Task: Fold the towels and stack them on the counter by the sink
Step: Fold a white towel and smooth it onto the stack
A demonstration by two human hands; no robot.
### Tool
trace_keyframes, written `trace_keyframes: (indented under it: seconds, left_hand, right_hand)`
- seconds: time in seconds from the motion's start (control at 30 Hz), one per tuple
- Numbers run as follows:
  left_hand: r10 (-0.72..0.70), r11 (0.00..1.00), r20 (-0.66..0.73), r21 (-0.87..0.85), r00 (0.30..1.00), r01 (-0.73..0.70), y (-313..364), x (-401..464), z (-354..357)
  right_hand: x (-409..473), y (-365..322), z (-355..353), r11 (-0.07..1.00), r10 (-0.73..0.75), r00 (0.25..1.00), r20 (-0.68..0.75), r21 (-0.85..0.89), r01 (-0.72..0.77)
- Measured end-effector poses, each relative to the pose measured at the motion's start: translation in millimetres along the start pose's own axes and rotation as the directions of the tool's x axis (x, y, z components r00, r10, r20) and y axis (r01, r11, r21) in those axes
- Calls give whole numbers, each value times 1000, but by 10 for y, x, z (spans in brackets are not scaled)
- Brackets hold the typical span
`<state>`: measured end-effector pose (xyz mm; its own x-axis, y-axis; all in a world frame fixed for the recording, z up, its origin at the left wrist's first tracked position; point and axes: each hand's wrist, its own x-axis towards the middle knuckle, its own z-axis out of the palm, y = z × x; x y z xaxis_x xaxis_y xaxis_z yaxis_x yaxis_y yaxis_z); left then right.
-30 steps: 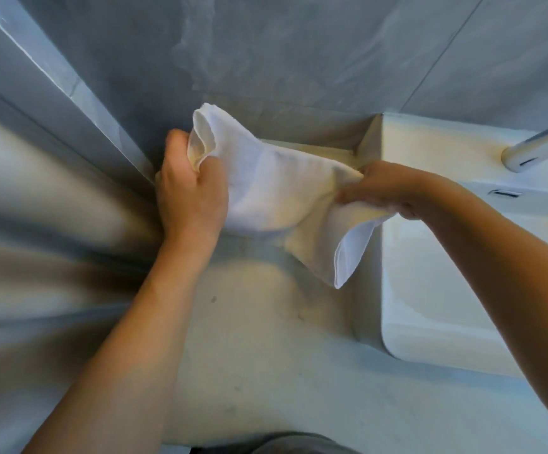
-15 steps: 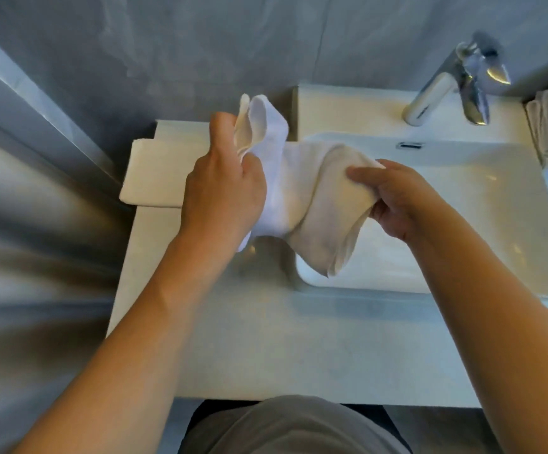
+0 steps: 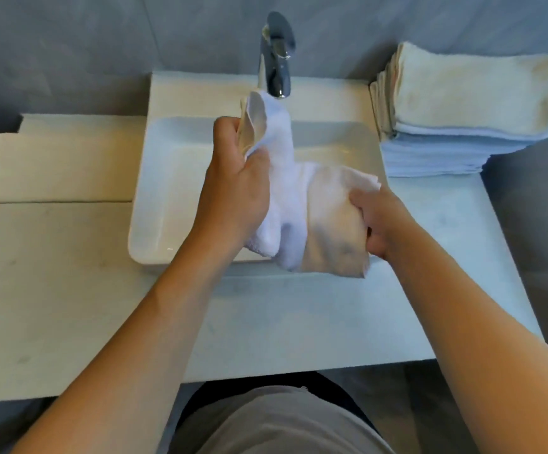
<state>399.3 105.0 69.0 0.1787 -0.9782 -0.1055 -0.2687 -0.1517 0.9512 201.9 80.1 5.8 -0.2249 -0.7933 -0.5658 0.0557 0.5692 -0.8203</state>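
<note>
Grey wall tiles back a pale bench (image 3: pixel 69 290) with a white sink (image 3: pixel 174 178) set into it. Above the basin a white towel (image 3: pixel 298 204) is held in the air, bunched and partly doubled over, clear of the bench and not yet laid flat. One end is gathered in the left hand (image 3: pixel 236 178), whose grip is closed around a rolled edge raised toward the faucet (image 3: pixel 275 54); the other end is pinched in the right hand (image 3: pixel 374 221), its grip closed on the lower folded part. The cloth sags and creases between the two holds, so it is judged light, soft and limp, with no stiffness to keep a shape by itself. It would best be taken at two corners of one edge and pulled taut before a fold is made. To the right of the sink, a stack of folded towels (image 3: pixel 462 126) rests on the bench, cream ones on top and pale blue ones beneath. To the left, a single folded towel (image 3: pixel 56 165) lies flat.
</note>
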Motion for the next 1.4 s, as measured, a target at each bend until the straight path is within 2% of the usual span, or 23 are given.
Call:
trace_keyframes:
  seconds: [0.07,0.13,0.23,0.3,0.37,0.47,0.6,0.77,0.83,0.93,1.13,1.27,1.4]
  left_hand:
    - [33,999,45,2,998,-33,111,72,257]
    - [63,998,60,-32,996,-61,218,160,517]
    - [81,992,21,-96,996,-79,291,263,955]
    - [113,991,-25,-74,993,-115,285,319,1255]
    - [141,988,-75,-51,987,-145,246,411,1536]
    - [124,989,-154,-57,980,-134,261,551,1971]
    - [109,994,-169,6,979,-110,475,699,2725]
    - [121,992,-182,43,976,-115,633,1021,3195]
    - [114,993,-172,44,978,-108,686,1205,3270]
    - [30,999,-153,20,988,-27,714,1541,3417]
    - [-68,996,-163,38,984,75,757,2073,3761]
    - [-96,977,-193,169,976,129,665,2256,3916]
    - [-4,926,-276,362,961,107,641,2335,3992]
  right_hand:
    - [108,-108,-260,959,-186,977,-108,-238,156]
    - [188,-250,-561,874,-325,925,-200,-436,213]
    - [321,-455,-1100,779,-456,847,-273,-583,231]
    - [444,-577,-1511,743,-500,801,-330,-639,200]
    - [614,-671,-1900,733,-508,775,-376,-662,159]
    - [929,-820,-2380,706,-500,787,-362,-696,129]
    - [1404,-1076,-3050,690,-498,786,-367,-716,103]
    - [1836,-1380,-3528,656,-530,777,-340,-745,122]
    - [1990,-1539,-3591,630,-556,770,-313,-763,144]
    - [2298,-1767,-3638,592,-583,764,-278,-789,164]
    - [2825,-2019,-3767,525,-548,806,-224,-842,122]
    - [3090,-1973,-3801,495,-513,830,-218,-865,79]
    - [3254,-1930,-3790,487,-535,814,-225,-870,80]
